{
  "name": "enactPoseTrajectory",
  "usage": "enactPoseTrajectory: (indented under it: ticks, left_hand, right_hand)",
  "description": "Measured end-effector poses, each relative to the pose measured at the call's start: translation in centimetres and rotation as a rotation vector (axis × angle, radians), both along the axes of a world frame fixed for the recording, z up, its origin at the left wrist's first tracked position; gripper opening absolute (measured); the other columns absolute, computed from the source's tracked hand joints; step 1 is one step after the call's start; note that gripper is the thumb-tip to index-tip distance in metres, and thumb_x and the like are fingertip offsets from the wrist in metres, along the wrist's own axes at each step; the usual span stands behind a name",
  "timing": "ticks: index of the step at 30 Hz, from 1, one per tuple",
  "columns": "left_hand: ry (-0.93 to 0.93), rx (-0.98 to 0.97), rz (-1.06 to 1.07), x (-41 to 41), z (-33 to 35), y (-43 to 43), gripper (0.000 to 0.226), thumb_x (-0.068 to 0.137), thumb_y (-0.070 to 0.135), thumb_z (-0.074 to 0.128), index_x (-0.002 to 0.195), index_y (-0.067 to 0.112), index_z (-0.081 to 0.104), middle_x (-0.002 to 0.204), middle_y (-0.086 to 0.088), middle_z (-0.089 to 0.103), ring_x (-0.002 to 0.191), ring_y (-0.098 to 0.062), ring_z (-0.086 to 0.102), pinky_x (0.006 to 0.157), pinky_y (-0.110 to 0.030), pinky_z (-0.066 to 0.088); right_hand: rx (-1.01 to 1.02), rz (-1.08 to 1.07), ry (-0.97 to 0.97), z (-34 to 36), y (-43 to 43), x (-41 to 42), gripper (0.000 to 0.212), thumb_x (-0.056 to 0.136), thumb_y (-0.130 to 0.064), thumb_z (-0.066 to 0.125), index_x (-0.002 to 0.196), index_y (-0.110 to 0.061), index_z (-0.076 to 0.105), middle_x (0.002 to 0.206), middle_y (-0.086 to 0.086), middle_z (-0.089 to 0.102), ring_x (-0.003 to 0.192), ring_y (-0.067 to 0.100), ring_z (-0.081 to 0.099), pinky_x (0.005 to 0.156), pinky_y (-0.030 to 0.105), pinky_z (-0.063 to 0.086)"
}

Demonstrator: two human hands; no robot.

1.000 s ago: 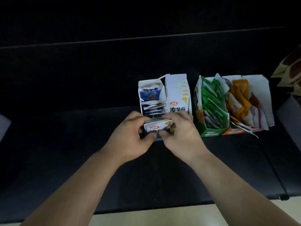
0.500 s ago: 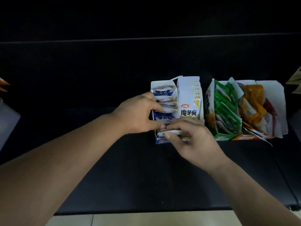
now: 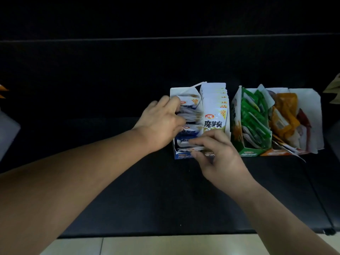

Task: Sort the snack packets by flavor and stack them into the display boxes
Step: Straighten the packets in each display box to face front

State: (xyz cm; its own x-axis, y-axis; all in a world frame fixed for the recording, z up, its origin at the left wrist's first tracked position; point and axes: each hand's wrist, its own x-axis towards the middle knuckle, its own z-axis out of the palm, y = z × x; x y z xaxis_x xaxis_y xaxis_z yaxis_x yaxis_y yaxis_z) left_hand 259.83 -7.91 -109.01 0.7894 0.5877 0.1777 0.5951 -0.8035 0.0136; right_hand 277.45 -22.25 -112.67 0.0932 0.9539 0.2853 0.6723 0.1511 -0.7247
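Several display boxes stand in a row on a black surface. The leftmost blue box (image 3: 182, 156) holds blue-and-white packets (image 3: 187, 132). My left hand (image 3: 161, 124) reaches into it from the left, fingers pressing the packets back. My right hand (image 3: 217, 155) pinches a blue-and-white packet (image 3: 189, 144) at the box's front end. Beside it stands a box of white packets with yellow-green print (image 3: 215, 115). Further right are a green box (image 3: 248, 153) of green packets and an orange box (image 3: 274, 153) of orange packets.
The black surface (image 3: 165, 199) ends at a pale floor (image 3: 147, 245) below. A white object (image 3: 7, 129) lies at the far left edge, with orange bits (image 3: 2, 91) above it. Brownish paper (image 3: 334, 89) shows at the right edge.
My left hand went from holding the packet with the right hand to reaching deeper into the blue box. My right hand lowered the packet into the box's front. The view shifted left.
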Motion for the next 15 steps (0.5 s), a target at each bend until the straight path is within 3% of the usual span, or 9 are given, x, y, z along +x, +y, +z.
enactPoseTrajectory:
  ticks: [2,4,7,10,13,15]
  left_hand:
    - [-0.045,0.027,0.058,0.3,-0.3,0.1,0.014,0.096,0.034,0.068,0.100,0.026,0.078,0.132,-0.005,0.050,0.114,-0.030,0.045,0.088,-0.045,0.044]
    - [-0.129,-0.070,0.096,0.4,-0.6,0.3,0.015,0.097,0.029,0.068,0.103,0.022,0.079,0.137,-0.004,0.055,0.116,-0.030,0.050,0.090,-0.044,0.047]
    - [-0.248,-0.338,0.142,0.4,-1.0,0.8,0.014,0.101,0.025,0.062,0.105,0.019,0.074,0.105,0.010,0.066,0.098,-0.017,0.063,0.077,-0.035,0.051]
    - [-0.339,-0.545,0.202,0.6,-0.5,1.2,0.010,0.103,0.024,0.061,0.097,0.019,0.066,0.076,0.013,0.058,0.066,-0.005,0.056,0.060,-0.029,0.044]
    - [-0.431,-0.653,0.221,0.7,0.3,1.6,0.011,0.104,0.023,0.059,0.104,0.013,0.063,0.085,-0.001,0.067,0.067,-0.009,0.059,0.060,-0.030,0.050]
    - [-0.466,-0.706,0.236,0.9,0.7,1.7,0.014,0.105,0.022,0.057,0.113,0.013,0.063,0.092,-0.001,0.070,0.065,-0.002,0.061,0.059,-0.022,0.048]
  right_hand:
    - [0.000,-0.013,-0.021,0.0,0.2,0.0,0.028,0.087,-0.007,0.081,0.112,-0.020,0.078,0.108,-0.004,0.060,0.102,0.015,0.063,0.085,0.039,0.059]
    - [-0.024,-0.004,-0.017,0.2,0.7,0.0,0.027,0.087,-0.008,0.080,0.110,-0.022,0.078,0.105,-0.007,0.065,0.099,0.017,0.065,0.085,0.041,0.059]
    - [-0.176,-0.017,0.020,0.8,1.7,0.2,0.023,0.091,-0.016,0.076,0.106,-0.033,0.072,0.094,-0.009,0.071,0.090,0.015,0.066,0.080,0.041,0.059]
    - [-0.236,-0.035,0.043,1.5,2.6,0.5,0.020,0.095,-0.017,0.069,0.103,-0.035,0.064,0.078,-0.009,0.067,0.074,0.014,0.063,0.068,0.041,0.057]
    - [-0.238,-0.047,0.005,2.9,3.1,1.1,0.022,0.098,-0.021,0.065,0.110,-0.037,0.058,0.065,-0.012,0.059,0.061,0.008,0.056,0.059,0.036,0.050]
    - [-0.305,-0.032,-0.047,4.2,3.4,1.4,0.027,0.100,-0.025,0.063,0.123,-0.036,0.051,0.072,-0.009,0.061,0.067,0.016,0.061,0.060,0.035,0.050]
